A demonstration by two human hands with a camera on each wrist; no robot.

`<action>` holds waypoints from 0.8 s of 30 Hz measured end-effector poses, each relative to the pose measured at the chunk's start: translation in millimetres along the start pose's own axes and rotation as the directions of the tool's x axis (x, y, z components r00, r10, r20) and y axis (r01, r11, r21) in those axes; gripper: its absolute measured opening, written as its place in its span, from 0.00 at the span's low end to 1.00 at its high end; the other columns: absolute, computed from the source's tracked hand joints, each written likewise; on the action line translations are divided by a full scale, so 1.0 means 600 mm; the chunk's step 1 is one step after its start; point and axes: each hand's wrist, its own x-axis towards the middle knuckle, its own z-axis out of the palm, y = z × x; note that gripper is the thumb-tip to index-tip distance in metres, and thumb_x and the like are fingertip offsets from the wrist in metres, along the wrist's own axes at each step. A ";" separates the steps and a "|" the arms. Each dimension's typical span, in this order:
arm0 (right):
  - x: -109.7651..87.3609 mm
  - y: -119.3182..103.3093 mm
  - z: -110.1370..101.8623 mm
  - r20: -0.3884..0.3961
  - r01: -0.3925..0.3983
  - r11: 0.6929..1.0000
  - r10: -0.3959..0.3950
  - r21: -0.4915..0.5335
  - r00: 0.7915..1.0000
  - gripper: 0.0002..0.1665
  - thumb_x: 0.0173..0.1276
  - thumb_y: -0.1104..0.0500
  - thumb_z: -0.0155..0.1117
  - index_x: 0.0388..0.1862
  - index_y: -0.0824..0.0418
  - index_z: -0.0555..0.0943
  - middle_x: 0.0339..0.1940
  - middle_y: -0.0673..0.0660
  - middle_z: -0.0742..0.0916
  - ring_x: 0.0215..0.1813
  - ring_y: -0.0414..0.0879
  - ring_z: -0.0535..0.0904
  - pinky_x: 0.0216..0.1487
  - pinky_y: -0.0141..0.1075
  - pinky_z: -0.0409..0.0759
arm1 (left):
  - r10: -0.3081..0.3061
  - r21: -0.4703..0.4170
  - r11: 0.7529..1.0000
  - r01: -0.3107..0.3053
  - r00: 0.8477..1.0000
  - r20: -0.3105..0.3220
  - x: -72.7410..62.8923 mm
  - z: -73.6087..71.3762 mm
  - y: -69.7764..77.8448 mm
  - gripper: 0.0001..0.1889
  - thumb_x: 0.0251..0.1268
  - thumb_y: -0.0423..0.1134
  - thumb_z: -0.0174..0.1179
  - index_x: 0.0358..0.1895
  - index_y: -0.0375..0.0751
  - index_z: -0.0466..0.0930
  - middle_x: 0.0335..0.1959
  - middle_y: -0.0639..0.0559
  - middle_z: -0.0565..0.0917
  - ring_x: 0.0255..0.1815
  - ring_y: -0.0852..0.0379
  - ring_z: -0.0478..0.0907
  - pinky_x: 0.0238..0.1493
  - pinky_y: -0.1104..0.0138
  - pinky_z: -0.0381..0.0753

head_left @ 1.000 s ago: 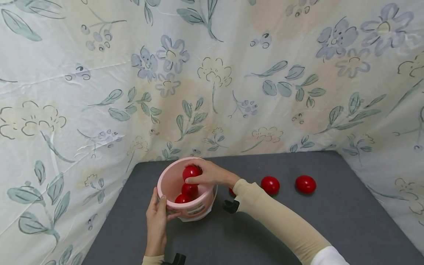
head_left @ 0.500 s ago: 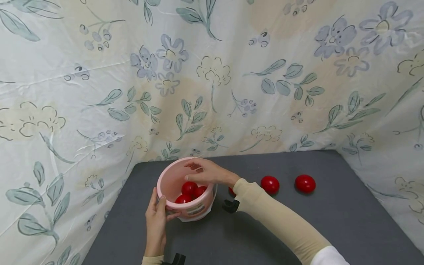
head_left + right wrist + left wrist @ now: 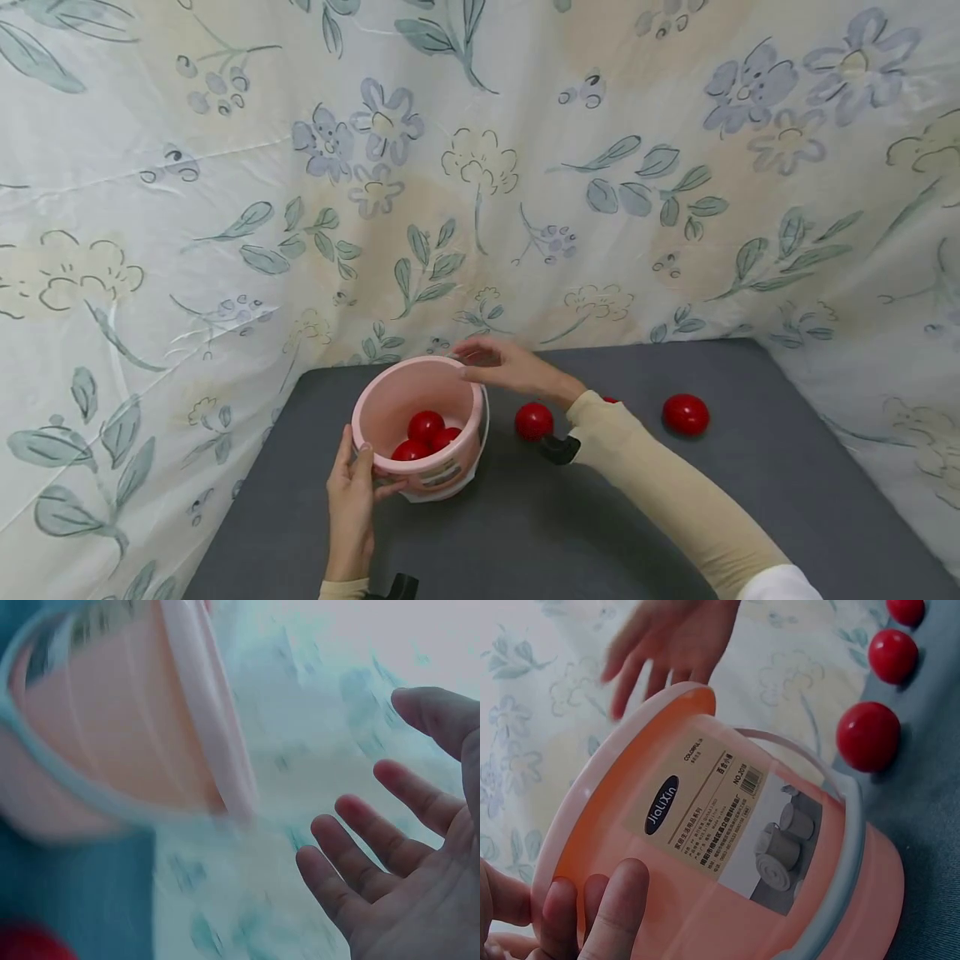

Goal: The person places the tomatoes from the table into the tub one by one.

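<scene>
A pink bucket (image 3: pixel 397 400) with a pale handle (image 3: pixel 840 877) stands at the left of the table. Three glossy red round things (image 3: pixel 426 426), like balls or tomatoes, lie inside it. My left hand (image 3: pixel 350 508) grips the near-left rim, thumb on top and fingers (image 3: pixel 622 904) against the outer wall. Just past the bucket's far-right rim, my right hand (image 3: pixel 513 367) hangs in the air, holding nothing. In the right wrist view its fingers (image 3: pixel 352 859) are spread and apart from the bucket, which is blurred there.
On the grey table (image 3: pixel 487 550), right of the bucket, sits one red round thing (image 3: pixel 534 422). Another (image 3: pixel 611 400) is mostly hidden behind my right sleeve, and a third (image 3: pixel 686 415) lies farther right. A floral cloth (image 3: pixel 480 208) hangs behind and along the sides.
My right hand let a red round thing go into the bucket, then rose out and moved right past the rim. My left hand stays on the bucket.
</scene>
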 end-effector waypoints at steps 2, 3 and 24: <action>-0.021 0.007 -0.042 -0.046 -0.010 0.999 0.008 -0.031 0.999 0.29 0.72 0.46 0.64 0.70 0.49 0.74 0.69 0.53 0.79 0.70 0.52 0.75 0.70 0.53 0.79 | 0.005 -0.008 1.000 -0.005 1.000 0.001 0.000 0.002 -0.001 0.34 0.83 0.42 0.46 0.84 0.51 0.41 0.74 0.32 0.64 0.30 0.65 0.83 0.32 0.65 0.91; -0.033 0.011 -0.063 -0.070 -0.009 0.999 0.005 -0.053 0.998 0.29 0.73 0.46 0.64 0.70 0.51 0.74 0.70 0.55 0.79 0.70 0.53 0.74 0.70 0.54 0.78 | 0.007 -0.012 1.000 -0.007 1.000 -0.001 0.000 0.003 -0.001 0.34 0.83 0.42 0.46 0.84 0.51 0.42 0.75 0.32 0.64 0.29 0.65 0.82 0.32 0.65 0.91; -0.266 0.142 -0.279 -0.260 -0.266 0.791 0.140 -0.551 0.955 0.29 0.74 0.46 0.63 0.65 0.64 0.78 0.66 0.69 0.78 0.67 0.66 0.73 0.64 0.64 0.75 | -0.044 0.019 0.999 0.044 0.999 -0.019 -0.004 0.010 -0.001 0.35 0.82 0.47 0.45 0.84 0.54 0.38 0.83 0.41 0.54 0.35 0.66 0.84 0.35 0.65 0.91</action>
